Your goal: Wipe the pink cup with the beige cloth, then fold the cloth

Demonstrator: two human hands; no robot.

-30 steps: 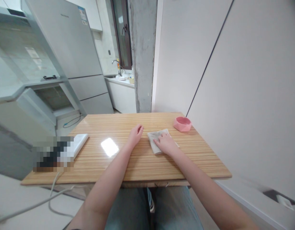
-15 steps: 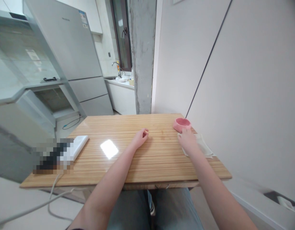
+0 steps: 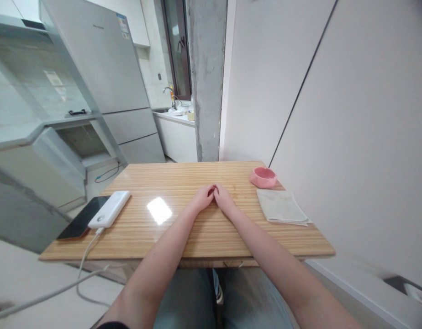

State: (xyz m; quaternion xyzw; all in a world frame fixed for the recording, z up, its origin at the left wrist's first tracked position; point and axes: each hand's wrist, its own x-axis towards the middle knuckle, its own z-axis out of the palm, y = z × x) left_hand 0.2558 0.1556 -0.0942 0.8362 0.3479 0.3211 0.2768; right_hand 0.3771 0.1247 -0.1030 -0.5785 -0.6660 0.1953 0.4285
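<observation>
My left hand (image 3: 203, 197) rests on the wooden table (image 3: 163, 176) near its middle, fingers curled inward. Beside it lies my right hand (image 3: 224, 197), and the fingertips of both hands meet. The fingers of each hand are closed, and whether anything small is between them cannot be made out. To the right of my right hand, a folded pale cloth (image 3: 281, 206) lies flat near the table's right edge. Just behind the cloth sits a pink bowl-like dish (image 3: 263, 177), which neither hand touches.
At the table's left, a white power bank (image 3: 110, 210) with a cable (image 3: 83, 260) leans over a dark phone (image 3: 81, 220). A wall (image 3: 351, 151) runs along the right side. Beyond the table stand a fridge (image 3: 94, 64) and a sink counter (image 3: 175, 118).
My right hand has moved left from the cloth and pink dish to meet my left hand. The cloth now shows whole. My left hand has barely moved.
</observation>
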